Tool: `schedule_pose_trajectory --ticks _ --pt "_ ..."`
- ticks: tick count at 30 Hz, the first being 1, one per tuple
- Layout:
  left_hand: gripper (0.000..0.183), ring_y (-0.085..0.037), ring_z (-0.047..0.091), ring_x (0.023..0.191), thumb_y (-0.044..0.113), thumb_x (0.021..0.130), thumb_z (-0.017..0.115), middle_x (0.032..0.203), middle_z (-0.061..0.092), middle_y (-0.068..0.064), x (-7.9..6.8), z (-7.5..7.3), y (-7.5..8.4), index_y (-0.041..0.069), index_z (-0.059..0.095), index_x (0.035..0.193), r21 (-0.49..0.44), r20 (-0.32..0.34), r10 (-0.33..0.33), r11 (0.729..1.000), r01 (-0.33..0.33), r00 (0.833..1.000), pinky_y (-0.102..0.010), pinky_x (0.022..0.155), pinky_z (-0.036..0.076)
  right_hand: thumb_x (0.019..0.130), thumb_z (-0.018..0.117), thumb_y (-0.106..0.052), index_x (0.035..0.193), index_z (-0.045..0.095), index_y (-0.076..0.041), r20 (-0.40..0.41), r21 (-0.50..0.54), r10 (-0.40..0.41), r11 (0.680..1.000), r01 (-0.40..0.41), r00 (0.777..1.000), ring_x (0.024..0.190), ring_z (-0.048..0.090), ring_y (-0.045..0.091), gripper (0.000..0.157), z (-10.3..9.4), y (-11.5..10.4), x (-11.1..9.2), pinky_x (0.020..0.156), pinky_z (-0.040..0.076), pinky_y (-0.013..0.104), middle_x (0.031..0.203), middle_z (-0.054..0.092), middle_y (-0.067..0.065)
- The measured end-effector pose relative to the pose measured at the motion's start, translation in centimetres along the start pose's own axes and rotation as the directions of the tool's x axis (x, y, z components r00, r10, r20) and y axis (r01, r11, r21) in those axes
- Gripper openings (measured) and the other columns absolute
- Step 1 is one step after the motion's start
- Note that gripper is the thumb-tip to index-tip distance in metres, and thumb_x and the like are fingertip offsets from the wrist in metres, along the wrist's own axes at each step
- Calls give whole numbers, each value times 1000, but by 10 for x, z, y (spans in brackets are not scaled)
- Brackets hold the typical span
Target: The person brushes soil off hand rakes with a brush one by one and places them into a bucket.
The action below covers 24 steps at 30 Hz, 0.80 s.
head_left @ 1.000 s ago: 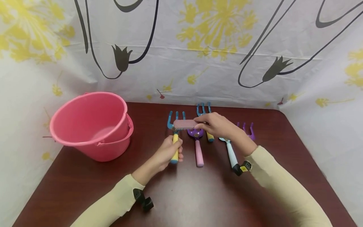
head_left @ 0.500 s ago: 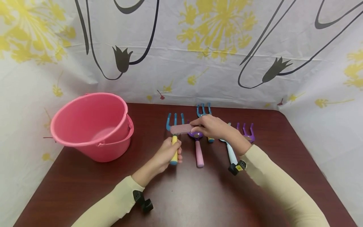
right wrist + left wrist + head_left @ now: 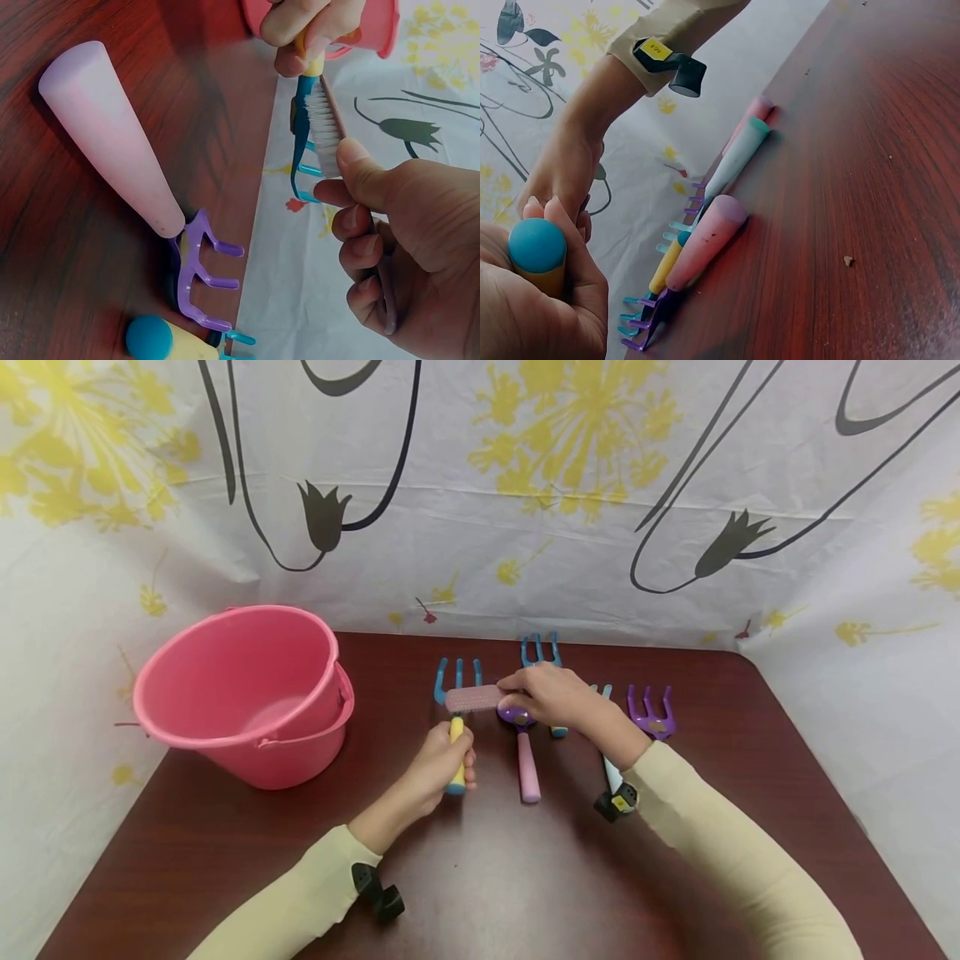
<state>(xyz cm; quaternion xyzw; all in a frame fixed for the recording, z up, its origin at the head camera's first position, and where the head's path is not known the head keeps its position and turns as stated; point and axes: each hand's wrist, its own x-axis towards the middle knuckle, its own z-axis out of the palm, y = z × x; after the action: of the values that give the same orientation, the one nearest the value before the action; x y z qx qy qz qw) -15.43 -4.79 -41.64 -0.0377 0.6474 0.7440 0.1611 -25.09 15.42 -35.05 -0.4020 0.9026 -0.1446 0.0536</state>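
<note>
My left hand grips the yellow handle of a small garden hand fork, its blue tines pointing away from me. In my right hand is a pink brush, held across the fork just above the handle. The right wrist view shows the brush's white bristles against the fork's blue head. From the left wrist, only the fork handle's blue end shows clearly in my palm. Just right of the held fork lies a purple hand fork with a pink handle.
A pink bucket stands at the left of the dark red table. Behind my right hand lies another blue fork. A pale blue-handled fork and a purple fork lie to the right, partly covered by my arm. Patterned cloth hangs behind.
Both hands have shifted slightly left with the fork and brush. The brush has slid left and a little nearer to me over the fork's head.
</note>
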Motion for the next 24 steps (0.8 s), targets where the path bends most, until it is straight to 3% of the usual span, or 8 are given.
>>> schedule_pose_trajectory --ticks 9,17,24 --pt "15 -12 50 50 12 107 43 71 47 -4 -1 -4 2 -1 40 112 22 -20 5 1000 -4 1000 -27 51 54 102 63 -29 80 56 -18 -39 -13 -4 1000 3 999 52 37 9 26 7 -1 4 48 31 27 62 41 -7" --pt "19 -11 50 50 13 107 44 70 46 -4 -2 -6 1 -3 40 116 18 -28 10 1000 -9 1000 -26 50 53 102 64 -29 90 65 -15 -76 -7 37 999 -38 996 53 43 9 18 9 -2 4 48 35 28 65 48 -6" --pt "17 -10 49 47 14 107 45 68 46 -2 -4 -4 2 -2 41 113 9 3 19 1000 -19 1000 -27 48 52 101 66 -28 94 69 -12 -152 -8 131 991 -134 980 54 45 11 17 9 8 3 50 36 30 64 49 -4"
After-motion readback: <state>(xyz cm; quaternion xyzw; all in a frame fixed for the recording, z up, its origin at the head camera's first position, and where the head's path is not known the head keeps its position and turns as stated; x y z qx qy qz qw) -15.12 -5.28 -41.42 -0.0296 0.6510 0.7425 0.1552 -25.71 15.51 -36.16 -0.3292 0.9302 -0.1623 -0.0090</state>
